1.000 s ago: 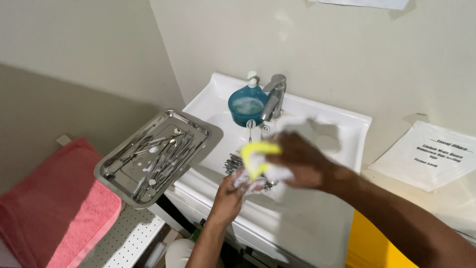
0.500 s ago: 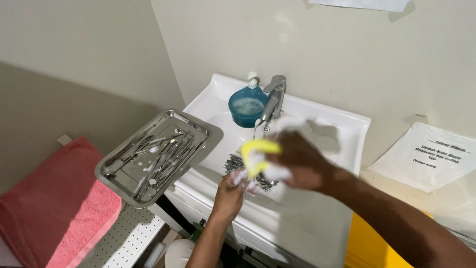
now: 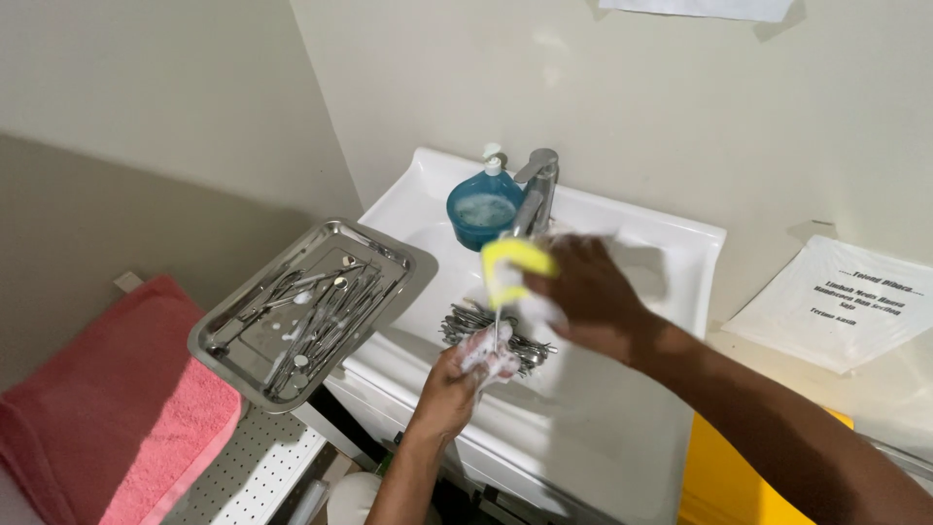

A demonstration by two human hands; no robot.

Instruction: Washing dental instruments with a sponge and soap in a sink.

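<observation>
Since the earlier frame, both hands have shifted little: the right hand (image 3: 583, 292) has lifted the yellow sponge (image 3: 515, 267) slightly higher above the left hand (image 3: 465, 374), and the camera has drifted a touch.

From the head view, the left hand is closed in a fist around a thin metal instrument (image 3: 497, 335), its fingers coated in white foam, low over the near part of the white sink (image 3: 680, 243). The right hand is curled around the sponge, pinching the instrument's upper end with it, just below the tap (image 3: 537, 190).

To scrub well, I judge the left fist should hold firm while the sponge slides along the full shaft, since soapy steel is slippery and the tip may be sharp.

More slim steel instruments (image 3: 486, 326) lie in a bundle in the basin behind the hands. A shiny, shallow steel tray (image 3: 394, 255), rectangular with rounded corners, rests on the sink's left edge, holding further tools flecked with suds. A round blue soap dispenser (image 3: 483, 206) stands left of the tap. A soft pink towel (image 3: 107, 418) lies far left.
</observation>
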